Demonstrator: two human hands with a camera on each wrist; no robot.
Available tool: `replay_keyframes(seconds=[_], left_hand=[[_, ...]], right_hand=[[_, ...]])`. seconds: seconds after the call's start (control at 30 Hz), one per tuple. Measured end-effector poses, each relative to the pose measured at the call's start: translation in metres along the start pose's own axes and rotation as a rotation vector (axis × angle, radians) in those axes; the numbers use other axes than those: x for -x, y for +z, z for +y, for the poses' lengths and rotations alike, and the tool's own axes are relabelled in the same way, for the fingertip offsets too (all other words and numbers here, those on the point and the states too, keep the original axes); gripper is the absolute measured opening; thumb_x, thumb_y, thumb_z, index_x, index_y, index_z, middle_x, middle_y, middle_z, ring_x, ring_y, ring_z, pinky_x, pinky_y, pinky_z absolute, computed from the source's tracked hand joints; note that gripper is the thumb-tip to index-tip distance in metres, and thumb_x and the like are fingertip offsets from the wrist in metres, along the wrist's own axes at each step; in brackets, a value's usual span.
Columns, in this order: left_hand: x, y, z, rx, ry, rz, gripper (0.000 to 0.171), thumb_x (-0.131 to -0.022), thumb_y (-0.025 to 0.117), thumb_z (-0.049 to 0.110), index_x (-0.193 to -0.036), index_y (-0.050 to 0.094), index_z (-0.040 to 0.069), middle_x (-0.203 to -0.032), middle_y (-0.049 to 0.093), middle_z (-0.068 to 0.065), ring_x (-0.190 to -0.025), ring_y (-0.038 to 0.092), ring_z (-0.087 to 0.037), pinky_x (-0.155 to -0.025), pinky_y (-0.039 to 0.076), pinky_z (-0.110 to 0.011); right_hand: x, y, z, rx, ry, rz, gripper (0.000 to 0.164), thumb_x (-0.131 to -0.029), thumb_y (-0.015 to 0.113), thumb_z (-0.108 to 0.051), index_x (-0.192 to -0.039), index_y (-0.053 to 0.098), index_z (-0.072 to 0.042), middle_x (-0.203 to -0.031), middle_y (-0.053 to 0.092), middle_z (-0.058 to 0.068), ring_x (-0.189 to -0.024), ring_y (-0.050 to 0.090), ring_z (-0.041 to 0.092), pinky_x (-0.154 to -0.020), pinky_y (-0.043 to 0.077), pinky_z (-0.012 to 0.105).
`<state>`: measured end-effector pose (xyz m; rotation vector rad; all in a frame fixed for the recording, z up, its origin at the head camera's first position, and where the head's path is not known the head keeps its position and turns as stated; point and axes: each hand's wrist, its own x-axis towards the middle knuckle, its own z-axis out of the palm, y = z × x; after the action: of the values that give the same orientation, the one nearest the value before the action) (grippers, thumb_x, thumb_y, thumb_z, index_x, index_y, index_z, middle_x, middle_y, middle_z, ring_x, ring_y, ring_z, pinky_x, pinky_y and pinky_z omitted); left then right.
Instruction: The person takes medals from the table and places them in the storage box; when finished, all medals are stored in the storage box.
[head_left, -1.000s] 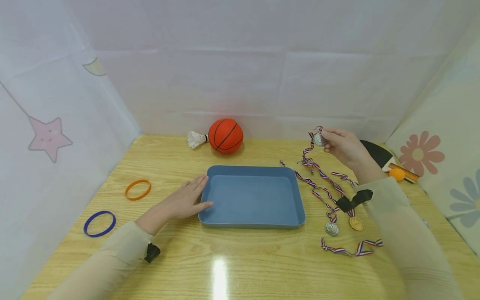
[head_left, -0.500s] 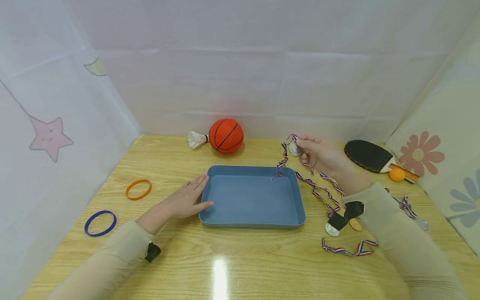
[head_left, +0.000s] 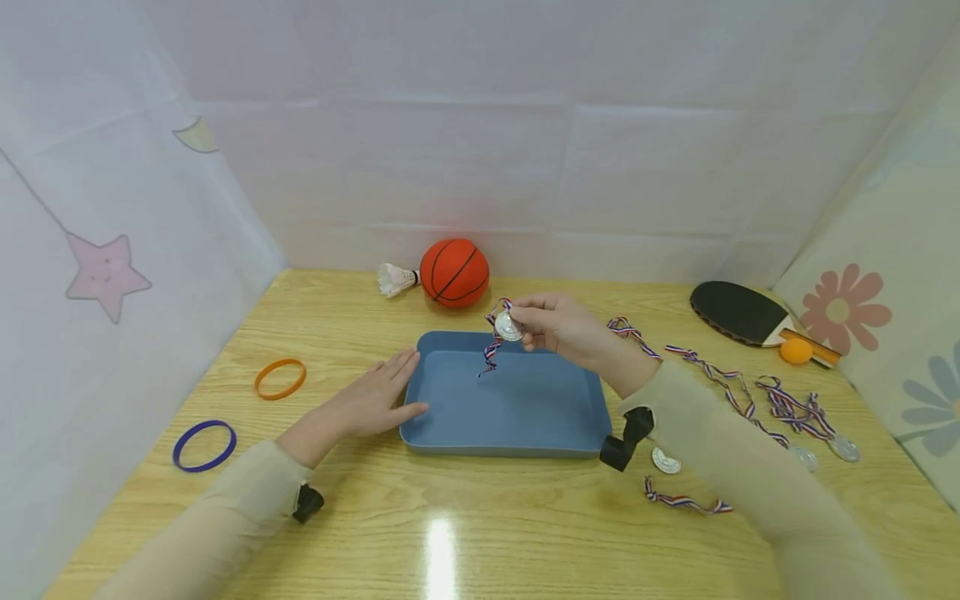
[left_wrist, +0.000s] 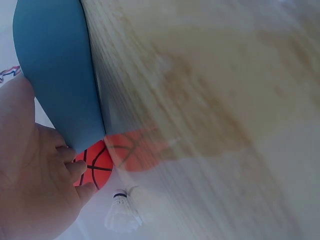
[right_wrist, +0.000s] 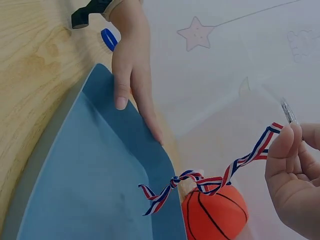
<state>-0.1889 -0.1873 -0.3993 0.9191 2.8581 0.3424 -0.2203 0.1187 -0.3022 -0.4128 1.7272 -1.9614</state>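
Between thumb and fingers, my right hand (head_left: 566, 329) pinches a silver medal (head_left: 509, 326) above the back part of a blue tray (head_left: 510, 408). The medal's red, white and blue ribbon (right_wrist: 220, 182) dangles in a twist over the tray in the right wrist view. My left hand (head_left: 375, 398) rests on the tray's left side with fairly straight fingers, its thumb over the rim. Inside the tray only the bare bottom shows. Right of the tray lie several more medals on striped ribbons, among them a silver medal (head_left: 666, 461) partly hidden by my right sleeve.
Behind the tray sit a small basketball (head_left: 454, 273) and a shuttlecock (head_left: 397, 280). An orange wristband (head_left: 281, 380) and a blue wristband (head_left: 205, 447) lie at the left. A table tennis bat (head_left: 738, 313) and an orange ball (head_left: 795, 351) are at the back right.
My right hand has carried the silver medal leftward from above the right side of the table to over the tray. My left hand has stayed on the tray's left side.
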Motion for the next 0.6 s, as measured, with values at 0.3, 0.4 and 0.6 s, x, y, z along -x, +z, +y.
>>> replay_keyframes(seconds=[0.3, 0.4, 0.6], left_hand=[[0.0, 0.002, -0.001, -0.012, 0.005, 0.021, 0.085, -0.092, 0.04, 0.056, -0.144, 0.015, -0.008, -0.15, 0.012, -0.02, -0.136, 0.014, -0.035, -0.107, 0.016, -0.051], [0.0, 0.003, -0.001, -0.012, 0.002, 0.025, 0.086, -0.092, 0.04, 0.056, -0.144, 0.015, -0.007, -0.15, 0.012, -0.02, -0.136, 0.014, -0.035, -0.107, 0.016, -0.051], [0.0, 0.001, 0.0, -0.006, 0.002, 0.023, 0.086, -0.092, 0.039, 0.057, -0.144, 0.014, -0.007, -0.15, 0.011, -0.02, -0.136, 0.014, -0.034, -0.107, 0.017, -0.051]], right_hand=[[-0.031, 0.031, 0.011, 0.021, 0.004, 0.023, 0.017, -0.094, 0.052, -0.006, -0.106, 0.053, 0.005, -0.081, 0.052, 0.009, -0.059, 0.05, 0.013, -0.059, 0.049, 0.023], [-0.04, 0.039, 0.017, 0.041, -0.018, 0.046, 0.017, -0.093, 0.053, -0.008, -0.106, 0.054, 0.004, -0.081, 0.053, 0.009, -0.06, 0.052, 0.014, -0.06, 0.05, 0.025], [-0.053, 0.049, 0.045, 0.16, 0.023, 0.059, 0.025, -0.093, 0.055, -0.01, -0.113, 0.055, 0.006, -0.081, 0.055, 0.008, -0.061, 0.054, 0.014, -0.063, 0.053, 0.028]])
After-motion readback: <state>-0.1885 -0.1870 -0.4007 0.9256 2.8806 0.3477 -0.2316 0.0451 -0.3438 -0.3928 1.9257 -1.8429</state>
